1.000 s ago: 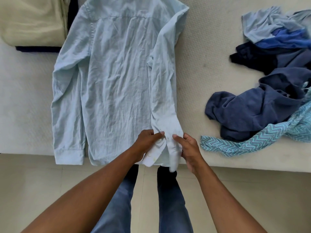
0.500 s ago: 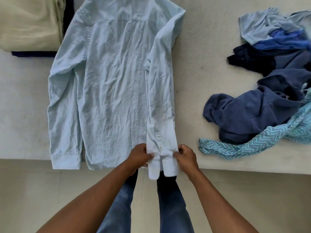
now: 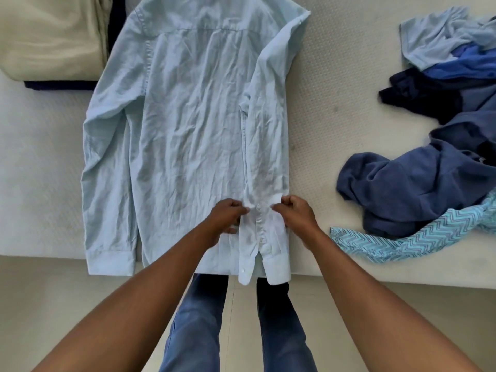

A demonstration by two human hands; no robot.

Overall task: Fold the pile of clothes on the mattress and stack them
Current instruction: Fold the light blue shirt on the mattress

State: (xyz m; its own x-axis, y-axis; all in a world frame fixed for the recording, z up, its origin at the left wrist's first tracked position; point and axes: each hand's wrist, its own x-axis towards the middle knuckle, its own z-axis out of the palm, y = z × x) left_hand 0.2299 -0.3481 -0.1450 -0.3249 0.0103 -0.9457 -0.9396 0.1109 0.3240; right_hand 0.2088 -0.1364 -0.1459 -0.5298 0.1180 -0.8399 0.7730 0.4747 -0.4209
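Pinching: left hand and right hand, fingers nipping the folded sleeve.
Shirt: back up, hem at near edge of the mattress.
Pile: right edge.

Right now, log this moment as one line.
step: folding light blue shirt | left hand: pinches folded-in sleeve | right hand: pinches same sleeve | unfolded pile: right, on mattress | folded stack: far left

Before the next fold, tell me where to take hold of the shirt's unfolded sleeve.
Pinch the cuff with your left hand, coming from the near edge of the mattress. The sleeve lies flat beside the shirt, its stiff cuff the free end nearest you.
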